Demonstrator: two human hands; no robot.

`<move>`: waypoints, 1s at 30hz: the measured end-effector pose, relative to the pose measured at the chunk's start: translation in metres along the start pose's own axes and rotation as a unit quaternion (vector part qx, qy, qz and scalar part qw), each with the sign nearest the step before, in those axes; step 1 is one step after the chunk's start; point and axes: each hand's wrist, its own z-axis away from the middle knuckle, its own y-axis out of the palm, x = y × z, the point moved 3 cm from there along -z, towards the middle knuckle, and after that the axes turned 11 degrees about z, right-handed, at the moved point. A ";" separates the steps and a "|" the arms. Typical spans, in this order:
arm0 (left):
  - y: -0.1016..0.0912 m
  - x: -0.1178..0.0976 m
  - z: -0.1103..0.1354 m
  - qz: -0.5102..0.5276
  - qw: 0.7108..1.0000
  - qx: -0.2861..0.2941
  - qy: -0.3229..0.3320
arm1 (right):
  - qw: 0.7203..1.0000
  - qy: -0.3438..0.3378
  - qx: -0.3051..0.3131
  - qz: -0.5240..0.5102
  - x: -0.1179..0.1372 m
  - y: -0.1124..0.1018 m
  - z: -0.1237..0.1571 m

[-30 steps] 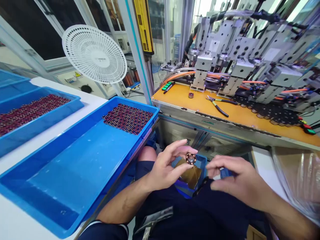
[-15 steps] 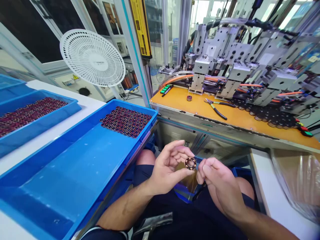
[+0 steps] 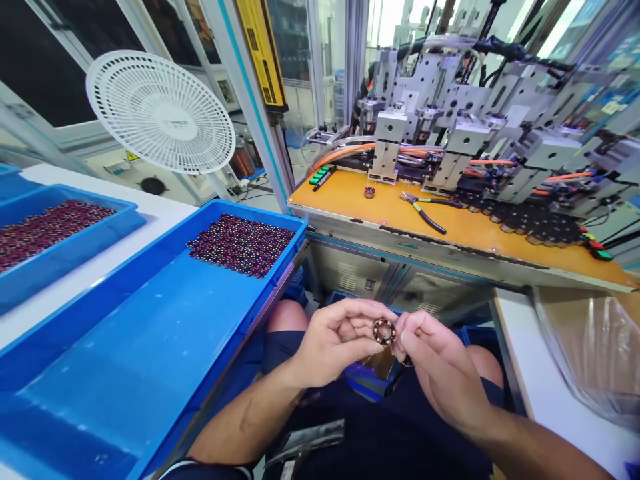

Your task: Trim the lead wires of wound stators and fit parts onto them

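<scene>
My left hand (image 3: pixel 333 347) pinches a small ring-shaped motor stator (image 3: pixel 384 331) between thumb and fingers, its round opening facing me. Copper-coloured windings show around the ring. Close against the stator's right edge is my right hand (image 3: pixel 437 357), its thumb and forefinger pressed together. Whatever lies between those fingertips is too small or hidden to make out. Both hands are held over my lap.
To the left, a long blue tray (image 3: pixel 150 320) holds many small stators (image 3: pixel 243 245) at its far end. A white fan (image 3: pixel 163 113) stands behind. On the orange bench (image 3: pixel 345 193) lie pliers (image 3: pixel 425 215) and a single stator (image 3: pixel 369 192), before a metal machine (image 3: pixel 465 133).
My right hand has moved in against the stator. My left fingers have closed in around it, and the thin wire seen hanging below it earlier no longer shows. The view has shifted slightly.
</scene>
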 end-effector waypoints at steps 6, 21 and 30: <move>-0.007 0.010 -0.004 0.019 0.999 -0.034 -0.015 | 0.999 -0.034 0.001 0.016 0.000 0.001 0.002; 0.005 0.007 0.002 0.047 0.994 -0.022 -0.095 | 0.980 0.006 0.042 0.195 0.027 -0.019 -0.006; 0.004 0.006 0.007 0.007 0.986 -0.024 -0.166 | 0.956 -0.017 0.077 0.282 0.036 -0.027 -0.009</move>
